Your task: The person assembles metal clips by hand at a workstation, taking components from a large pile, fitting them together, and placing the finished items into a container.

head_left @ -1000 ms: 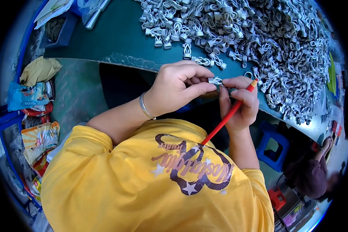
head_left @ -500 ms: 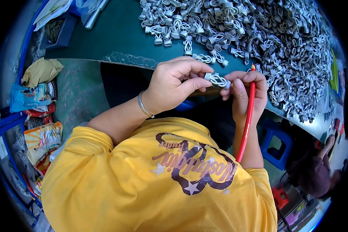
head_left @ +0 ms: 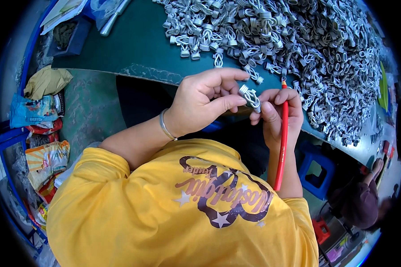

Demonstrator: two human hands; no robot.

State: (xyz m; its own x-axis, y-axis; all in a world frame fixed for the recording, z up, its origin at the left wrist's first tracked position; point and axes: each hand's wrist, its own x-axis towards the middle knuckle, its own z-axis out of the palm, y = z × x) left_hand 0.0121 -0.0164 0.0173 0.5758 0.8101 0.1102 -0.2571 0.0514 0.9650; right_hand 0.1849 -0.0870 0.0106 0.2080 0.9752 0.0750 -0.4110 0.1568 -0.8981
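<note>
A small silver-grey piece of looped metal strands with ribbed ends (head_left: 250, 98) is held just off the table's near edge. My right hand (head_left: 280, 111) pinches its lower right end between thumb and fingers. That same hand also carries a red pencil (head_left: 282, 147), its sharpened tip up and its shaft running down along my wrist. My left hand (head_left: 209, 95), with a metal bangle on the wrist, is beside the piece, thumb and forefinger spread apart around its upper left end. Whether the left thumb touches it, I cannot tell.
A large heap of similar metal pieces (head_left: 316, 53) covers the right of the green table (head_left: 133, 49). A blue-grey bin (head_left: 71, 38) stands at the far left near papers. Bags (head_left: 44, 155) line the left side. A blue stool (head_left: 316, 171) and another person (head_left: 358, 200) are at the right.
The metal piece has tilted from nearly level to steeper. My left fingers, which gripped its left end, have spread off it. My right hand has shifted slightly left and down with the pencil.
</note>
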